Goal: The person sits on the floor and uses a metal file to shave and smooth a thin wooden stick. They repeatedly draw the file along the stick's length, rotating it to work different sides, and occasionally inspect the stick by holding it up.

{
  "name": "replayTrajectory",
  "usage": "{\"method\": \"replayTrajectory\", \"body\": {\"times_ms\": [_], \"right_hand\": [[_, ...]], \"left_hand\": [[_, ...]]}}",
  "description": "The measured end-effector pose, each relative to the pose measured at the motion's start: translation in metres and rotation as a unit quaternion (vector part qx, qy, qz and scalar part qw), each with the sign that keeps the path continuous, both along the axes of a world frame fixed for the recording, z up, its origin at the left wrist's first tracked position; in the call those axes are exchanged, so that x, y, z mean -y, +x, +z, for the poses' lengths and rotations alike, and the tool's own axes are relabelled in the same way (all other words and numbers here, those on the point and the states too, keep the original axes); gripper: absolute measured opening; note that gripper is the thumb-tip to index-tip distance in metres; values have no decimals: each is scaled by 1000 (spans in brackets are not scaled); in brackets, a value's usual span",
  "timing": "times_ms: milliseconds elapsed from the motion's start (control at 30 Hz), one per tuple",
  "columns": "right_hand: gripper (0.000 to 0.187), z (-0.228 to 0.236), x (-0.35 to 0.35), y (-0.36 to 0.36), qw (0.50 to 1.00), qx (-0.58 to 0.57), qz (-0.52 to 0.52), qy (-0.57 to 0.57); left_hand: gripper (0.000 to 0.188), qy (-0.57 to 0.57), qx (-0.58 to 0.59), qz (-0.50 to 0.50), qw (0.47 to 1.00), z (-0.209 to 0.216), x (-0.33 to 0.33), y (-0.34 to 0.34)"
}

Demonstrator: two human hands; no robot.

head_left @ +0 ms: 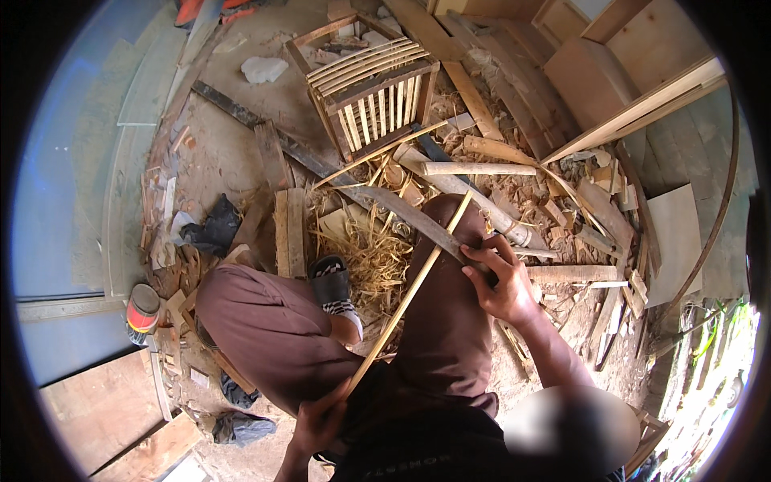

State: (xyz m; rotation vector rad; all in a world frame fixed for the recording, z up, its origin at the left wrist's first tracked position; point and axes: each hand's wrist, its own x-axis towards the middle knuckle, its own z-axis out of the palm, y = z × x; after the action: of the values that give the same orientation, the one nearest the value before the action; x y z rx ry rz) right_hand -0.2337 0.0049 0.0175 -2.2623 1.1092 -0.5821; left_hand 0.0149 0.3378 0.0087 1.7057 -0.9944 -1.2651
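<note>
A long, pale bamboo strip slants up from my lap across my right thigh. My left hand is closed around its lower end, close to my body. In my right hand is a long-bladed knife, its curved blade pointing up and to the left. The blade crosses the strip above my right knee; whether it touches the strip I cannot tell. The handle is hidden in my fingers. Below the blade, a heap of thin shavings lies between my legs, beside my sandalled foot.
A small wooden slatted frame stands ahead. Planks and a round pole lie around it among wood scraps. At the left are a can and a black plastic bag. Boards and panels lean at the far right.
</note>
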Motion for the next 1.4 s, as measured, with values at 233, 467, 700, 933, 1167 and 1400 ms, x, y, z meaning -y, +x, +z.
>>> {"method": "replayTrajectory", "body": {"times_ms": [233,467,700,933,1167,1400], "right_hand": [[33,-3,4,4,1000,-1,-8,-21],[30,5,-7,3,993,107,-42,-2],[23,5,-12,0,997,-12,59,-39],[23,-1,-12,-6,999,8,44,-2],[24,-4,-4,-8,999,12,30,24],[22,-7,-1,-2,1000,20,11,21]], "left_hand": [[37,146,45,-14,988,23,-65,27],[40,-35,32,2,999,0,12,-7],[40,-41,16,13,999,-1,105,-43],[41,-120,90,8,989,-5,91,-47],[41,10,115,-15,993,2,25,-23],[41,226,33,-10,974,22,-52,7]]}}
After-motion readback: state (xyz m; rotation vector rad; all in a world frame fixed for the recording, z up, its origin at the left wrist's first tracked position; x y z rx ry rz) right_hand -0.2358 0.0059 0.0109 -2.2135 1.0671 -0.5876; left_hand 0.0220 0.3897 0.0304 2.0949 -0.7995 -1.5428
